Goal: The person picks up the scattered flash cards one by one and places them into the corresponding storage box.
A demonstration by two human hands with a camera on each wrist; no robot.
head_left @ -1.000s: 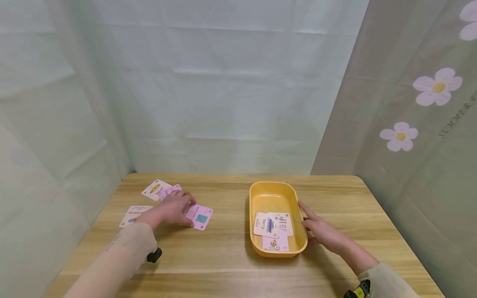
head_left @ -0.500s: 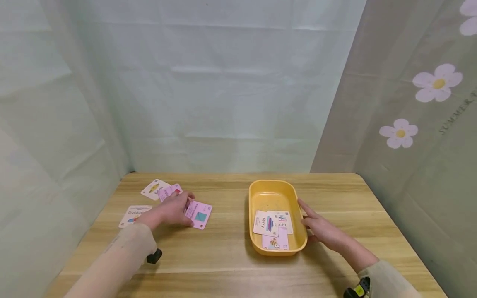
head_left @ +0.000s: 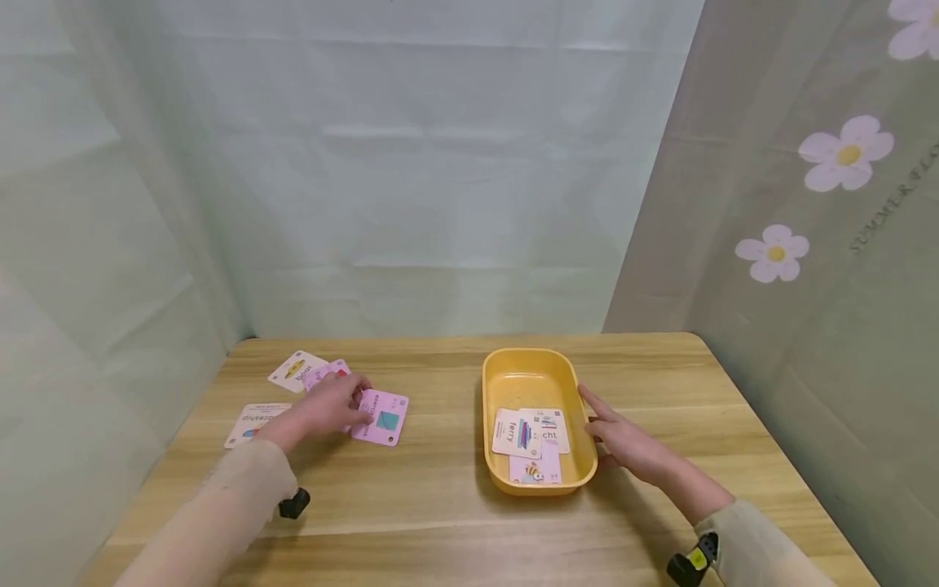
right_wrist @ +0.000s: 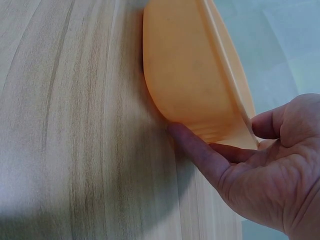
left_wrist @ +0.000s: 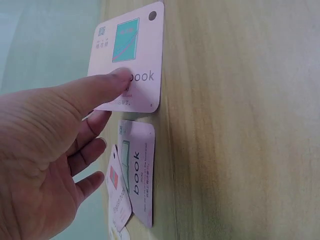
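In the head view my left hand [head_left: 330,408] is over the left of the table. It pinches a pink exercise book card [left_wrist: 142,60], thumb on the printed face, fingers behind; the card looks tilted up from the table in the left wrist view. Just below it lie a pink book card [left_wrist: 140,170] and another pink card [left_wrist: 117,190], overlapping. My right hand [head_left: 631,448] rests against the outer right wall of a yellow tray [head_left: 490,383], its fingers touching wall and rim. Inside the tray lie a ferry card [head_left: 513,434], a card ending in "cht" [head_left: 559,436] and a bee card [head_left: 524,473].
Left of my left hand are a white card with a yellow boat picture [head_left: 293,371] and a spaceship card [head_left: 249,420]. Pale curtains [head_left: 440,204] stand behind and beside the wooden table [head_left: 411,522].
My left hand has drawn back slightly with the exercise book card in its pinch. The head view has shifted a little. My right hand stays at the tray.
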